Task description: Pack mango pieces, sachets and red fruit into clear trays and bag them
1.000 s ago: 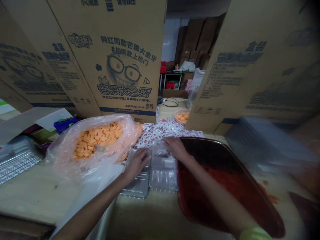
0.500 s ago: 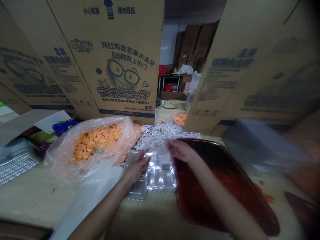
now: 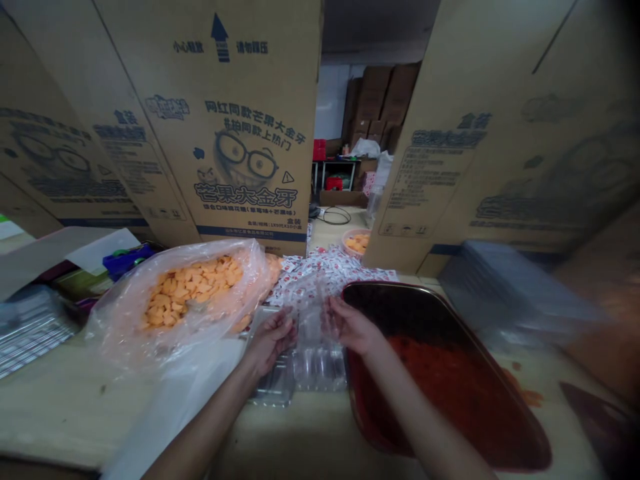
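Clear blister tray (image 3: 311,319) stands nearly on edge, thin and flexing, between the person's two hands. Left hand (image 3: 271,341), just left of the blister tray, is curled half open with its fingers against the film; right hand (image 3: 351,327), just right of it, has its fingers bent the same way. Neither is closed into a fist, and I cannot tell whether they pinch the film or only press on it. Light pressure at the edges suits such thin plastic, since a hard squeeze could crease the moulded cells. Directly below the blister tray lies a second clear tray (image 3: 320,371), and below and to its left a further moulded tray (image 3: 278,385) sits near the left wrist. To the right of the blister tray, a dark metal pan (image 3: 400,288) holds red-orange paste (image 3: 450,380), so keeping the film away from that rim matters. To its left sits a loose plastic bag (image 3: 120,320) of orange cubes (image 3: 193,287). Beyond it spreads a heap of small red-and-white sachets (image 3: 327,267), then a pink bowl (image 3: 356,243) of similar cubes. Farther still, upright cardboard cartons (image 3: 250,133) printed with a bespectacled cartoon face stand past the blister tray, with brown boxes (image 3: 383,100) deep behind them.
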Available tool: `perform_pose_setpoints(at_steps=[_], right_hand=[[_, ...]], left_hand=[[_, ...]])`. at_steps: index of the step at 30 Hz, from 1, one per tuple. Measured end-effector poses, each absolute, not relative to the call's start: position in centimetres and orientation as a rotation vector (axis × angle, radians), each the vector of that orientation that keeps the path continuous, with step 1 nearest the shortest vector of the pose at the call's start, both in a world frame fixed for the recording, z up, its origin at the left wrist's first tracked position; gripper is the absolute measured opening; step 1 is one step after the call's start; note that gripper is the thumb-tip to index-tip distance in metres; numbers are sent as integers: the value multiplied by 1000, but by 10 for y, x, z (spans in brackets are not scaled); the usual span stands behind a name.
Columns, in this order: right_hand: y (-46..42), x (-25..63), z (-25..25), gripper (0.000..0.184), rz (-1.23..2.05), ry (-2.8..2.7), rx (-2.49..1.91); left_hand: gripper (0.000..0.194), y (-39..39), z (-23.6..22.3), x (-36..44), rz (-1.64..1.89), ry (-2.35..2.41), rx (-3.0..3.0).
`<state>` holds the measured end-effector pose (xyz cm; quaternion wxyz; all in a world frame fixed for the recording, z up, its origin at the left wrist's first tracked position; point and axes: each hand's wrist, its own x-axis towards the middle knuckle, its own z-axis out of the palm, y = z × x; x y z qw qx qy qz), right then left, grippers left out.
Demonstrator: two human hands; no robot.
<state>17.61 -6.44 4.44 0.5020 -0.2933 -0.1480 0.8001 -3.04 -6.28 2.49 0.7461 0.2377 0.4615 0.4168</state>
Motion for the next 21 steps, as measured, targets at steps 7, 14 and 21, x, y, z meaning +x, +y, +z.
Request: perform_pose_setpoints(at_steps=[7,14,21], right_hand=[[-73,166,48,22,1923,-216,-733],[-77,158,56,21,1945,-30,-686],[-80,159,57,30,1820,-216,-779]], left_hand=[[44,-67,20,-29,932,950,510],[43,-68,17,-27,940,932,527],[44,-69,16,-29,951,968,540]])
